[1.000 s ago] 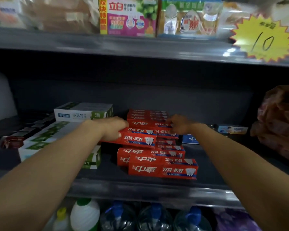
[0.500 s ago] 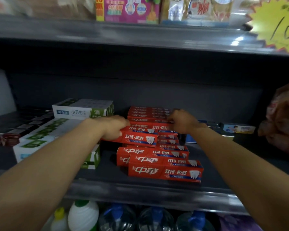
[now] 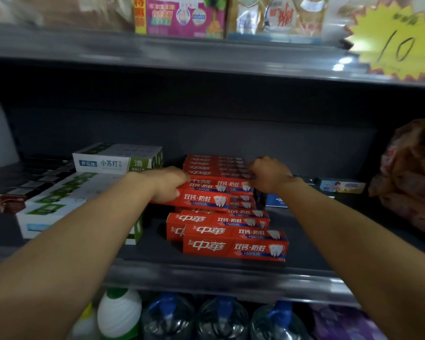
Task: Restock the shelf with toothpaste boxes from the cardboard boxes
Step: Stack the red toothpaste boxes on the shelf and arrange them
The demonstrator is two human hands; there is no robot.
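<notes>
Red toothpaste boxes with white lettering are piled in the middle of a dark shelf [image 3: 206, 273]. My left hand [image 3: 167, 184] grips the left end of one red box [image 3: 204, 198], held level above the lower rows. My right hand [image 3: 270, 174] is closed on the right end of the tall rear stack [image 3: 216, 165] of red boxes. Two more red boxes [image 3: 233, 245] lie near the shelf's front edge. No cardboard box is in view.
White and green toothpaste boxes [image 3: 118, 159] are stacked to the left, dark boxes [image 3: 22, 182] beyond them. A blue box [image 3: 341, 185] and a reddish bag [image 3: 412, 175] sit right. A yellow price star [image 3: 398, 38] hangs above. Bottles [image 3: 221, 320] stand below.
Both hands have stayed at the red stack. My right hand has shifted slightly up along the stack's right end. The view has moved a little closer.
</notes>
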